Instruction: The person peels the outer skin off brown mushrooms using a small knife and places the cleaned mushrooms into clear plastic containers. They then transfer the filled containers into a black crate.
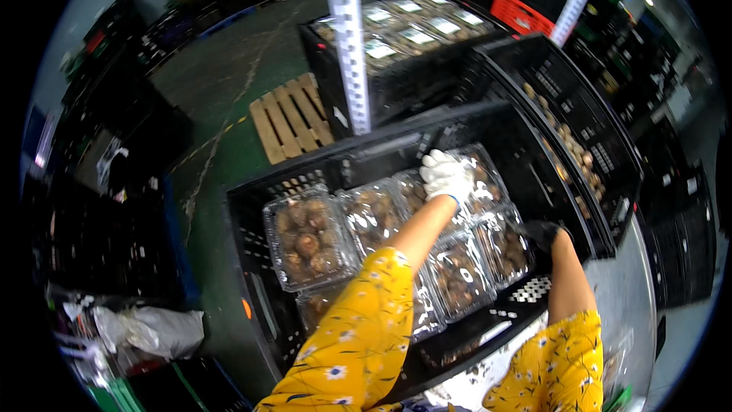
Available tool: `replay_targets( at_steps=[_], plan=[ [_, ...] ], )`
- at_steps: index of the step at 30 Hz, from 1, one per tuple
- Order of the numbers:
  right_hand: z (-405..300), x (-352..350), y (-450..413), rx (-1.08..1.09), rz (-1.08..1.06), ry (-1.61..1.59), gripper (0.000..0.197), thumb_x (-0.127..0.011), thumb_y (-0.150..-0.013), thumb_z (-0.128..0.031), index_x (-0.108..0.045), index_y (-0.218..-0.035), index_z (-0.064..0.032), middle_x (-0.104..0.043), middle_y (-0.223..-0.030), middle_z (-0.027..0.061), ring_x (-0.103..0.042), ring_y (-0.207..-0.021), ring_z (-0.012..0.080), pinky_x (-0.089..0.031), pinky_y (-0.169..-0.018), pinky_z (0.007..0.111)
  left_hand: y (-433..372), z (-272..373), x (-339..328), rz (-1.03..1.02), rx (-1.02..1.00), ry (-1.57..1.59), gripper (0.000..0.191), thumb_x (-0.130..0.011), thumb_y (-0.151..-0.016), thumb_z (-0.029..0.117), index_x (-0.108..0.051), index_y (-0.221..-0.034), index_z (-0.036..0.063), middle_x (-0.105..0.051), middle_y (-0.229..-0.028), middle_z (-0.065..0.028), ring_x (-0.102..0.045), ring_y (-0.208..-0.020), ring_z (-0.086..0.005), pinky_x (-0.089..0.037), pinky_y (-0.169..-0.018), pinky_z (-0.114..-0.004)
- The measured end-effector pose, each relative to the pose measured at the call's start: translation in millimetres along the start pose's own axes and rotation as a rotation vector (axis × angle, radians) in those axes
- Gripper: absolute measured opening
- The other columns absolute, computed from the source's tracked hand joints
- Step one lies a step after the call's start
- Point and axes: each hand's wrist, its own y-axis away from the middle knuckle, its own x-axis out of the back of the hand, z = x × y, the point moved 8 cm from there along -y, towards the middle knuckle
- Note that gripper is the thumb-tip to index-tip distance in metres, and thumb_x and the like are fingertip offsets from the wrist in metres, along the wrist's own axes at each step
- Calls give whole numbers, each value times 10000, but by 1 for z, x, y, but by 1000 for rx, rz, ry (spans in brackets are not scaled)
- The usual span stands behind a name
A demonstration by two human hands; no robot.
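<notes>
My left hand (446, 177), in a white glove, lies on the clear plastic clamshell packs near the far wall of a black plastic crate (372, 154). Under and beside it is a pack (483, 174) of round brown produce. My right hand (537, 233), in a dark glove, reaches over the crate's right part and touches the upper edge of another pack (506, 249); its fingers blur into the dark background. More filled packs line the crate, including one tilted pack (309, 240) at the left and one (457, 280) in the near row. My left sleeve covers part of the near row.
A second black crate (595, 97) at the right holds loose brown produce (577, 149). Behind stands a crate of labelled packs (412, 28). A white perforated post (349, 40) rises beyond the near crate. A wooden pallet (291, 120) lies on the green floor.
</notes>
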Motion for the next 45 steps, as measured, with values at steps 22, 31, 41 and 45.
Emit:
replay_targets(
  at_steps=[22, 31, 41, 45],
  plan=[
    [-4, -17, 17, 105, -52, -498, 557, -779, -676, -202, -551, -1139, 8, -635, -1056, 102, -566, -986, 193, -438, -886, 323, -25, 22, -5, -327, -265, -104, 596, -549, -734, 491, -481, -1087, 16, -637, -1000, -188, -600, -972, -331, -448, -848, -422],
    [48, 18, 49, 11, 205, -398, 706, -720, -690, -354, -499, -1203, 77, -588, -1130, 162, -532, -1036, 230, -412, -895, 306, -26, 57, -12, -483, -464, -57, 684, -673, -620, 536, -591, -1099, 56, -605, -1050, -212, -573, -1016, -351, -435, -895, -405],
    [102, -15, 169, -867, 824, -598, 501, -592, -823, -318, -482, -1246, -71, -568, -1142, 174, -554, -1050, 276, -447, -876, 351, -16, 13, -154, -1339, 81, 982, 287, -486, -895, 185, -534, -1133, 32, -595, -1031, -117, -558, -919, -208, -473, -816, -351],
    [107, -17, 200, -328, 1107, -853, 509, -590, -830, -335, -480, -1249, -67, -557, -1163, 165, -540, -1071, 266, -434, -897, 346, 11, 82, -97, -683, -1096, 221, 274, -567, -827, 154, -549, -1070, 28, -609, -913, -95, -583, -802, -189, -502, -728, -343]
  ],
)
